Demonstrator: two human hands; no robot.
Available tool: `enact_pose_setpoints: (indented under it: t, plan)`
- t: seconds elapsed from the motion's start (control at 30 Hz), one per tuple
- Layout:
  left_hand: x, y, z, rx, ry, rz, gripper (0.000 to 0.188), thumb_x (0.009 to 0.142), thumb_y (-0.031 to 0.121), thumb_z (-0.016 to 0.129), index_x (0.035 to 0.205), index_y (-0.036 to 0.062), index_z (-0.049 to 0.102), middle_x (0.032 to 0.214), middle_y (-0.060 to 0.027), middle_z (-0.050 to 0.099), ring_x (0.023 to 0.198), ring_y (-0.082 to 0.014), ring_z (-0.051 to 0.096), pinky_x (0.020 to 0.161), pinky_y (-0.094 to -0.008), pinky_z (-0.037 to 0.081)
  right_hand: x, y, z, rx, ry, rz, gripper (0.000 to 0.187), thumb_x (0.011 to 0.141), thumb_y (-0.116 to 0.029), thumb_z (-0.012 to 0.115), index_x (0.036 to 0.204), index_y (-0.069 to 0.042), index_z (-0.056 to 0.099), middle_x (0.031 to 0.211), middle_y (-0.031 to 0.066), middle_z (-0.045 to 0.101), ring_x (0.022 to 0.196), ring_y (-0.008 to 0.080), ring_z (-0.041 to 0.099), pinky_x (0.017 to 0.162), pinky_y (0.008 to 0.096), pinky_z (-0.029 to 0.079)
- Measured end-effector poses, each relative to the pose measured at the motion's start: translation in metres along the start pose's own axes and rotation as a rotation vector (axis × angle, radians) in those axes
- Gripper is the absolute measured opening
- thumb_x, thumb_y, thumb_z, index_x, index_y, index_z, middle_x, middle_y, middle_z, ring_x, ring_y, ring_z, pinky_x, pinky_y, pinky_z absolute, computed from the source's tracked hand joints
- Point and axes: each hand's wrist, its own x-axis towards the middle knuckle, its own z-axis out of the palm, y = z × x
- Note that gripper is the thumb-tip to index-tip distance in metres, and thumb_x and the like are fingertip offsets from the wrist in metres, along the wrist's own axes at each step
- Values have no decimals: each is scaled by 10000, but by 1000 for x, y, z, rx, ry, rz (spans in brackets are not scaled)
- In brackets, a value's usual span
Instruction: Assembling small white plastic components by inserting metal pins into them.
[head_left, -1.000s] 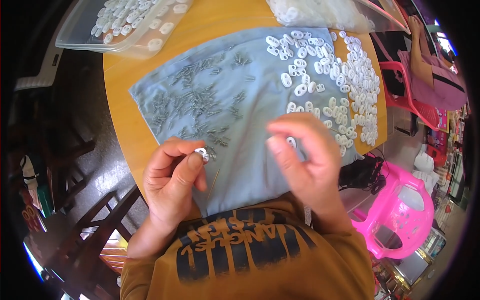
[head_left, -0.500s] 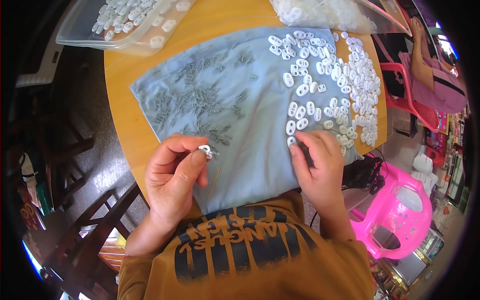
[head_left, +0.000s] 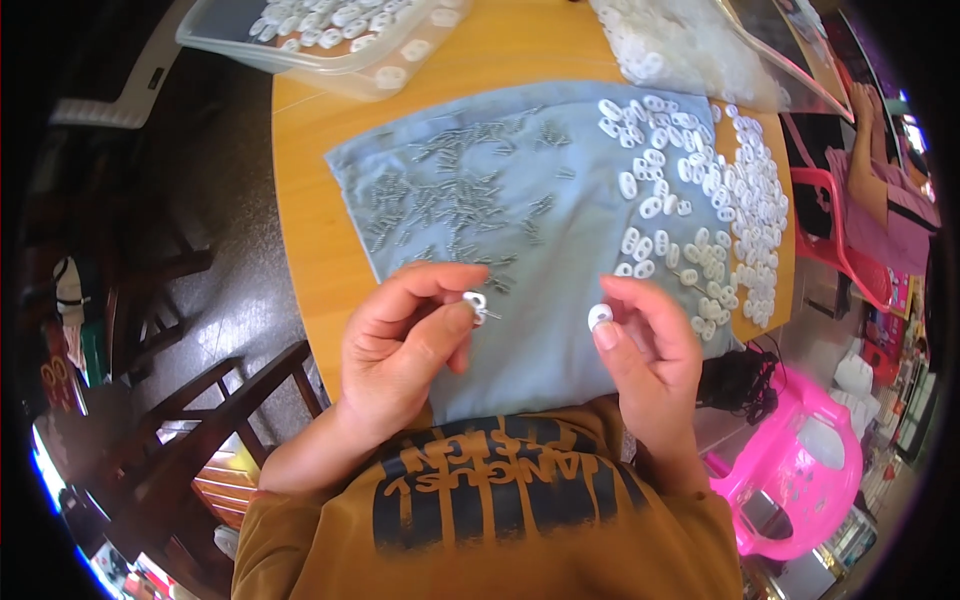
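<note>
Between thumb and forefinger, my left hand (head_left: 400, 345) pinches a small white two-hole plastic piece (head_left: 475, 303) with a thin metal spring sticking out of it. My right hand (head_left: 657, 350) is closed on another white plastic piece (head_left: 600, 315), lifted over the cloth. The two pieces are apart, facing each other. Beyond my left hand many small metal coil springs (head_left: 455, 205) lie scattered on the blue cloth (head_left: 570, 240). Loose white oval two-hole pieces (head_left: 755, 200) spread over the cloth's right side and the table beside it.
A clear plastic tub (head_left: 350, 62) of white pieces stands at the far left of the wooden table (head_left: 305, 220). A clear bag (head_left: 670, 45) lies at the far right. Right of me are a pink plastic chair (head_left: 810, 480) and a black cable bundle (head_left: 738, 385). Another person's arm (head_left: 868, 170) shows beyond a red chair.
My right hand has picked a white piece off the cloth and raised it toward my left hand. My left hand still holds its piece. The whole view has shifted slightly.
</note>
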Motion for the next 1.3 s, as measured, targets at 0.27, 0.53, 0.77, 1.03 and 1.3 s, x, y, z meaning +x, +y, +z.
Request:
enact_pose_setpoints:
  t: [0.27, 0.53, 0.77, 1.03, 1.3]
  plan:
    - [0, 3, -10, -161, -58, -13, 189, 875, -22, 498, 1053, -17, 561, 865, -54, 584, 602, -75, 508, 528, -195, 407, 24, -20, 36, 891, -213, 354, 177, 858, -89, 600, 1010, -5, 566, 908, 63, 615, 853, 125, 573, 718, 277, 480]
    - [1, 5, -4, -224, -49, -30, 152, 878, -25, 504, 1027, -20, 537, 889, -68, 587, 607, -77, 509, 523, -188, 418, 28, -18, 57, 983, -129, 376, 146, 842, -88, 621, 959, -23, 565, 891, 67, 624, 821, 124, 569, 706, 259, 464]
    - [0, 3, -4, -258, -34, -20, 122, 880, -29, 498, 999, -10, 515, 906, -78, 586, 614, -74, 512, 522, -184, 418, 25, -14, 61, 1019, -174, 422, 139, 866, -118, 598, 961, -25, 556, 847, 31, 582, 732, 97, 508, 667, 233, 421]
    - [-1, 4, -2, -189, -26, -25, 117, 875, -23, 516, 989, 0, 525, 874, -66, 592, 605, -59, 507, 522, -176, 415, 25, -13, 60, 1003, -166, 352, 203, 895, -121, 556, 1057, 1, 569, 895, 42, 600, 763, 103, 526, 694, 241, 429]
    - [-5, 2, 1, -51, 7, 13, 128, 858, -28, 548, 981, 6, 537, 844, -25, 592, 605, -25, 495, 526, -156, 403, 22, -10, 60, 861, -98, 125, 190, 865, -24, 575, 1049, 24, 572, 898, 67, 605, 812, 117, 570, 725, 233, 462]
